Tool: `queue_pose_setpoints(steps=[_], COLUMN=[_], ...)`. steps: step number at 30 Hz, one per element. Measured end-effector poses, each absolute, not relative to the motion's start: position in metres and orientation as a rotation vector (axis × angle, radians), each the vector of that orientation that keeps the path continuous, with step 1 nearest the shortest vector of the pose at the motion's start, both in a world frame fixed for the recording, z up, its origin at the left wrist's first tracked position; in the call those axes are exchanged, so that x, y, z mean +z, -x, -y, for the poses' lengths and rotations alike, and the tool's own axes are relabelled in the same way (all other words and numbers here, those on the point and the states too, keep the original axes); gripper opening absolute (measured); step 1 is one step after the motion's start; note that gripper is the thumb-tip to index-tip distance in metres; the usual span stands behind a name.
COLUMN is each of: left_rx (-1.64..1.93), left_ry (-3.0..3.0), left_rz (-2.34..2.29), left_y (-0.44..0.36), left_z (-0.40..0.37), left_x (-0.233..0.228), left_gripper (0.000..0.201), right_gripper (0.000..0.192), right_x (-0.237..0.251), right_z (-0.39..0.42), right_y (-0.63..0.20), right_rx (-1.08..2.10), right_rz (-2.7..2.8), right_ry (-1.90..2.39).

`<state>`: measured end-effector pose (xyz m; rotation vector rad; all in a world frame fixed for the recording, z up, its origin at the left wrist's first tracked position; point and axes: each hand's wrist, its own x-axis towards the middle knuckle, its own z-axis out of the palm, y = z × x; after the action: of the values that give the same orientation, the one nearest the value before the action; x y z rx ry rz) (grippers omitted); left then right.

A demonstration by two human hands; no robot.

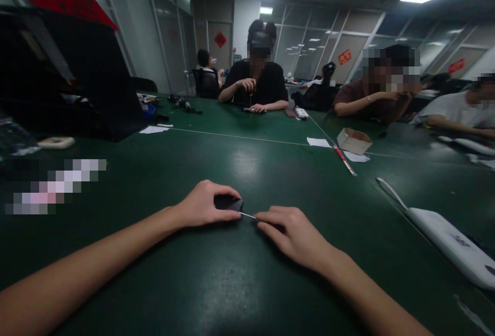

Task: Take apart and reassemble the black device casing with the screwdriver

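Note:
My left hand (pixel 203 204) is closed around a small black box-like object (pixel 229 203) on the green table. The thumb lies along its near side and the fingers along its far side. My right hand (pixel 294 230) is closed, with thumb and fingers pinching a thin, straight metal rod (pixel 248 215). The rod's left end meets the near right corner of the black object, by my left thumb tip. Whether it touches or enters the object, I cannot tell. My right fingers hide the rod's other end.
The green table (pixel 185 269) stretches ahead. A white device with a strap (pixel 450 240) lies at right, near a small box (pixel 353 141) and a red-and-white strip (pixel 344 161). A black case (pixel 88 78) stands at left. Across the table a person (pixel 257 76) works with a screwdriver.

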<state>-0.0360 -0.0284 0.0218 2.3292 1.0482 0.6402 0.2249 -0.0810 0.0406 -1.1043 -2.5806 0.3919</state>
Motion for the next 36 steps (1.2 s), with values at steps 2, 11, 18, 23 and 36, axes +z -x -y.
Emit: queue_pose_setpoints(steps=[2,11,18,23,36], left_rx=[0.653,0.825,0.929,0.813,0.793], left_ry=[-2.358,-2.320,-2.374,-2.382,-2.256], left_rz=[-1.053,-1.026,-0.809,-0.688,-0.860], left_y=[0.036,0.038,0.025,0.030,0.038], left_z=[0.028,0.030,0.037,0.034,0.032], left_x=[0.019,0.011,0.009,0.008,0.003], left_gripper=[0.048,0.047,0.047,0.060,0.050], right_gripper=[0.029,0.025,0.028,0.030,0.024], right_x=[0.037,0.021,0.020,0.020,0.011], right_z=[0.084,0.083,0.075,0.072,0.062], right_y=[-0.221,-0.214,-0.218,-0.222,-0.214], right_rx=[0.238,0.401,-0.248,-0.514,0.291], right_rz=[2.630,2.513,2.616,2.643,2.486], right_ry=[1.117,1.071,1.138,1.008,1.043])
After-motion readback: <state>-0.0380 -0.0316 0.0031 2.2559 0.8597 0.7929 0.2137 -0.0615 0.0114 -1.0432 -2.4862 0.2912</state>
